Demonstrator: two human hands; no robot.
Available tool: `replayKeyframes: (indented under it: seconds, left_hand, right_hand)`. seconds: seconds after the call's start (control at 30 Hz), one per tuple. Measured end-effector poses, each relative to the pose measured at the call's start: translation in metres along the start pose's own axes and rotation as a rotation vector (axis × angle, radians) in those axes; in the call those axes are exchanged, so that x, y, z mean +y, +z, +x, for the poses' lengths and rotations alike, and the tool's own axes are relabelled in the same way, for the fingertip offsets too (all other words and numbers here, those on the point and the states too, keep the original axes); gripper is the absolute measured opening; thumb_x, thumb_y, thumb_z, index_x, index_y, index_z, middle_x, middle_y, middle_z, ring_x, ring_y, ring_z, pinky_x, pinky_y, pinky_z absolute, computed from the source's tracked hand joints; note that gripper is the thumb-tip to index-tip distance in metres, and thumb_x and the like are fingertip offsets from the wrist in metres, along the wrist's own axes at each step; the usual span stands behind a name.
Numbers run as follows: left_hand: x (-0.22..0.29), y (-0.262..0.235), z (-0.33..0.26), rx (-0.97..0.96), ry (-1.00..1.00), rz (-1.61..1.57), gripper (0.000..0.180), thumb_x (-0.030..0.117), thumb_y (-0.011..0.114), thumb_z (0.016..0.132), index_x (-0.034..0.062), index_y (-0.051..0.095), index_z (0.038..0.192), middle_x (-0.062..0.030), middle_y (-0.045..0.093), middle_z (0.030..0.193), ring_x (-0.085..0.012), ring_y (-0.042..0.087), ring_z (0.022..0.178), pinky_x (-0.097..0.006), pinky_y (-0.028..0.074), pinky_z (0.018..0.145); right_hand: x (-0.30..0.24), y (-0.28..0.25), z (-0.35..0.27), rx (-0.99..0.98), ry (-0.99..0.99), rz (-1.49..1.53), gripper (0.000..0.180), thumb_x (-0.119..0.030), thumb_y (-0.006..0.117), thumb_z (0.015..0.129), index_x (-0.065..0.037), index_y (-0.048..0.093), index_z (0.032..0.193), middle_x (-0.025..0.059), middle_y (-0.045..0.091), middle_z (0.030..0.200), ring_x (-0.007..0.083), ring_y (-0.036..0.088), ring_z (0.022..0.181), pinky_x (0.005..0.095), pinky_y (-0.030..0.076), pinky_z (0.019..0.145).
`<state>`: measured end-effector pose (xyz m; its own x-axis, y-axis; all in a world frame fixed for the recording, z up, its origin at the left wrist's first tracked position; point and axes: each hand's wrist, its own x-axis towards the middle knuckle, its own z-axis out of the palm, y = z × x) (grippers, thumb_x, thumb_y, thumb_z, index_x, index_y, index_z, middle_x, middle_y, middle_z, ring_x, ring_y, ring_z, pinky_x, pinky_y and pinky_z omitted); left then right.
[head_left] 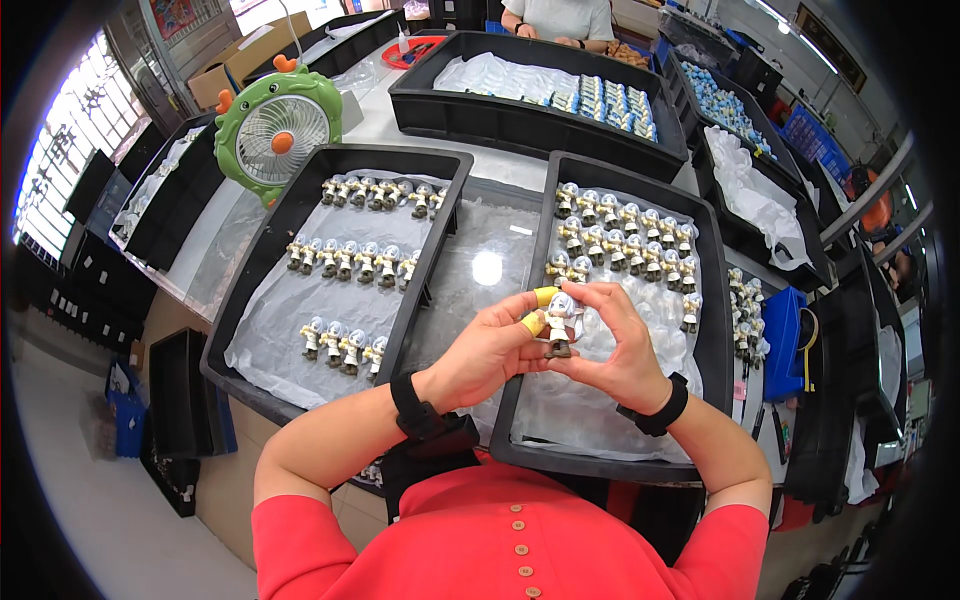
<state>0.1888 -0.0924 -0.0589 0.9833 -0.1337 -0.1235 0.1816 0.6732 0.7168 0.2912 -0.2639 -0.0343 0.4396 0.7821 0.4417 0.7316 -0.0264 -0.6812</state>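
Observation:
A small figurine (560, 322) with pale hair, a white outfit and dark boots is held upright between both hands, above the near part of the right black tray (600, 464). My left hand (490, 340), with yellow covers on two fingertips, pinches it from the left. From the other side, the thumb and fingers of my right hand (625, 345) close around it. Rows of similar figurines (628, 238) stand on plastic sheeting at the far end of that tray. To the left, another black tray (225, 345) carries more figurine rows (345, 260) on white sheeting.
A green animal-shaped fan (278, 140) stands beyond the left tray. Farther back, a large black tray (530, 110) holds blue-and-white pieces, and a person (560, 18) sits behind it. At right are loose figurines (748, 310) and a blue bin (785, 340).

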Motion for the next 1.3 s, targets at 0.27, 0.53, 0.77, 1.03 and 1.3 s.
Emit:
replayKeyframes:
  seconds: [0.27, 0.53, 0.77, 1.03, 1.3]
  left_hand:
    - [0.002, 0.011, -0.002, 0.004, -0.036, 0.035, 0.04, 0.022, 0.047, 0.098, 0.0063, 0.036, 0.133, -0.0102, 0.057, 0.117, -0.0198, 0.06, 0.106, -0.033, 0.048, 0.089]
    - [0.001, 0.002, -0.003, 0.045, -0.148, 0.038, 0.035, 0.024, 0.042, 0.099, 0.0056, 0.043, 0.129, -0.0114, 0.058, 0.117, -0.0195, 0.06, 0.104, -0.033, 0.048, 0.089]
    - [0.007, 0.009, -0.004, 0.021, -0.182, 0.051, 0.034, 0.025, 0.045, 0.098, 0.0057, 0.043, 0.126, -0.0063, 0.058, 0.109, -0.0156, 0.06, 0.102, -0.03, 0.049, 0.086]
    - [-0.004, 0.019, -0.004, 0.136, -0.065, 0.214, 0.043, 0.022, 0.05, 0.097, 0.0044, 0.036, 0.133, -0.0118, 0.058, 0.116, -0.017, 0.058, 0.106, -0.03, 0.048, 0.09]
    - [-0.002, 0.009, -0.002, -0.058, -0.129, -0.056, 0.042, 0.023, 0.043, 0.099, 0.0015, 0.035, 0.134, -0.0175, 0.054, 0.124, -0.0222, 0.06, 0.106, -0.038, 0.046, 0.094]
  right_hand:
    - [0.001, 0.0, -0.002, -0.018, 0.039, -0.016, 0.067, -0.01, 0.076, 0.062, -0.005, 0.053, 0.125, 0.011, 0.052, 0.11, 0.0246, 0.052, 0.104, 0.0331, 0.041, 0.091]
    - [0.004, -0.003, -0.001, -0.124, 0.261, 0.156, 0.061, -0.021, 0.076, 0.067, -0.002, 0.056, 0.122, 0.0113, 0.055, 0.103, 0.0203, 0.053, 0.097, 0.0319, 0.044, 0.085]
    - [0.011, -0.001, -0.004, -0.085, 0.353, 0.283, 0.061, -0.022, 0.077, 0.068, -0.002, 0.054, 0.12, 0.0087, 0.055, 0.099, 0.0171, 0.053, 0.089, 0.0308, 0.044, 0.083]
    - [-0.004, -0.001, -0.005, -0.035, 0.097, -0.144, 0.069, -0.014, 0.078, 0.064, -0.004, 0.046, 0.123, 0.0118, 0.055, 0.106, 0.0228, 0.055, 0.098, 0.0337, 0.045, 0.087]
    - [-0.004, -0.002, -0.005, 0.015, 0.031, -0.062, 0.074, -0.011, 0.075, 0.065, -0.004, 0.042, 0.13, 0.0116, 0.053, 0.109, 0.024, 0.054, 0.102, 0.035, 0.043, 0.091]
